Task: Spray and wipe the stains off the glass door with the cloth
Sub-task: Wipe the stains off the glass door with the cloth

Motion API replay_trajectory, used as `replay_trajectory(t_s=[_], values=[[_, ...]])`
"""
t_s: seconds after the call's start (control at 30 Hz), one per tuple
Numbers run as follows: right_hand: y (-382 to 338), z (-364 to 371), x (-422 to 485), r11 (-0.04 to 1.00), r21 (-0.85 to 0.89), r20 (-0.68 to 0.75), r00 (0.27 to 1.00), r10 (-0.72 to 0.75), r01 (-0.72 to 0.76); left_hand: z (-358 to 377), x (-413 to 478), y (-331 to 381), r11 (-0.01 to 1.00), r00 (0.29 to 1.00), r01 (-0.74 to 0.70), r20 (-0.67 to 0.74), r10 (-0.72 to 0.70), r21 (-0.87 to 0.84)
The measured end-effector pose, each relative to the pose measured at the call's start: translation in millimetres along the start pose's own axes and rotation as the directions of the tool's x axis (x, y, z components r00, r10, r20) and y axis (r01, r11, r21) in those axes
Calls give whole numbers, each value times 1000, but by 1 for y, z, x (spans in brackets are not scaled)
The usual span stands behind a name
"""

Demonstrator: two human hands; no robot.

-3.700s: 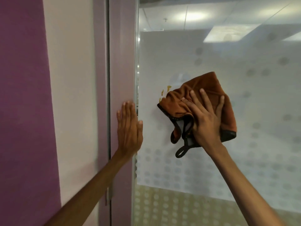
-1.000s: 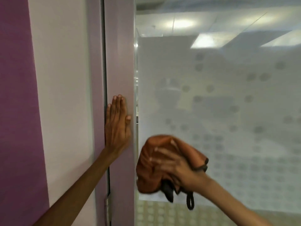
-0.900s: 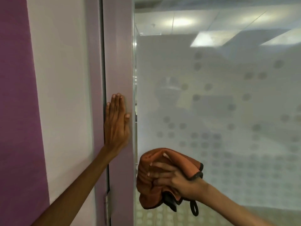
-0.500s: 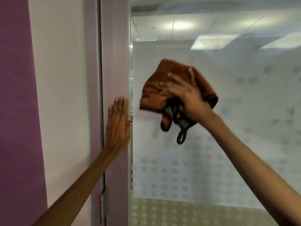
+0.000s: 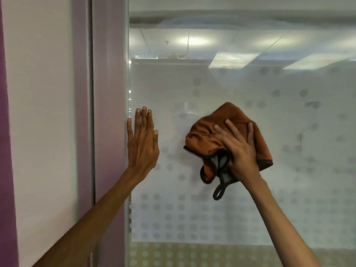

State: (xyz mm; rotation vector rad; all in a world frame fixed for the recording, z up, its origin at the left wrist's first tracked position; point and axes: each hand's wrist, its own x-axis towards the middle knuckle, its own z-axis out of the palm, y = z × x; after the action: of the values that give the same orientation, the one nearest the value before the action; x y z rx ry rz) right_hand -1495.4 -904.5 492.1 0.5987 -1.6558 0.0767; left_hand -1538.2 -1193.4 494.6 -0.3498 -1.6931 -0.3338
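Observation:
The glass door [image 5: 192, 218] fills the middle and right, frosted with rows of grey dots. My right hand [image 5: 239, 149] presses a crumpled orange-brown cloth [image 5: 204, 135] flat against the glass at mid height; a dark hanging loop dangles below the cloth. My left hand [image 5: 142, 143] lies flat with fingers up on the glass beside the door's left edge, holding nothing. Faint dark smudges [image 5: 313, 105] show on the glass to the right of the cloth. No spray bottle is in view.
A mauve door frame [image 5: 107, 112] runs vertically left of the glass, with a pale wall panel [image 5: 42, 112] and a purple strip at the far left. Ceiling lights reflect in the upper glass.
My right hand and the cloth have moved right and down on the glass since half a second ago. My left hand has shifted from the frame onto the glass edge.

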Motion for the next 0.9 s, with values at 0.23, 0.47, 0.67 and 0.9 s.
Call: replay_trajectory(t_s=[0.23, 0.47, 0.67, 0.9], values=[[65, -39, 92, 913, 86, -281, 870, 405, -398, -1, 26, 26, 1000, 999, -27, 30, 27, 4], [52, -34, 6, 1000, 24, 6, 1000, -19, 19, 12, 38, 64, 999, 1000, -4, 1, 5, -50], [97, -62, 98, 929, 40, -174, 913, 369, -367, 17, 34, 69, 997, 1000, -17, 3, 17, -74], [53, -36, 162, 996, 72, -50, 997, 54, -51, 20, 32, 64, 997, 999, -37, -22, 36, -70]])
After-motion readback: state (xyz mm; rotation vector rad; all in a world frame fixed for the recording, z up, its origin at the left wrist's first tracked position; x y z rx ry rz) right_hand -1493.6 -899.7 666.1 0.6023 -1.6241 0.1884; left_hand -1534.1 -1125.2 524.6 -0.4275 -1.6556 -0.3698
